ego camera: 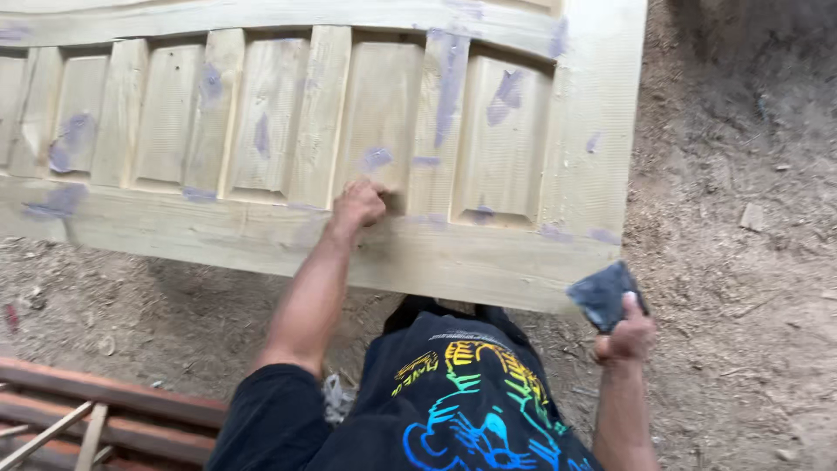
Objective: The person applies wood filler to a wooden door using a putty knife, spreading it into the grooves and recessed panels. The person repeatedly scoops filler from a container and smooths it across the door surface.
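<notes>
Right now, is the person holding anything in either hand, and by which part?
The right hand grips a dark flat scraper-like piece by its lower corner. The left hand is closed against the pale panelled wooden door; anything inside it is hidden.

Dirt floor point(741, 262) bears scattered wood chips; reddish wooden bars point(105, 410) lie at lower left

One wooden panelled door point(288, 131), one dark sanding pad point(602, 295), two hands.

A pale wooden panelled door point(288, 131) is lying flat across the upper frame, its raised slats dabbed with purplish filler patches. A dark grey sandpaper piece point(602, 295) is sitting at lower right, tilted.
</notes>
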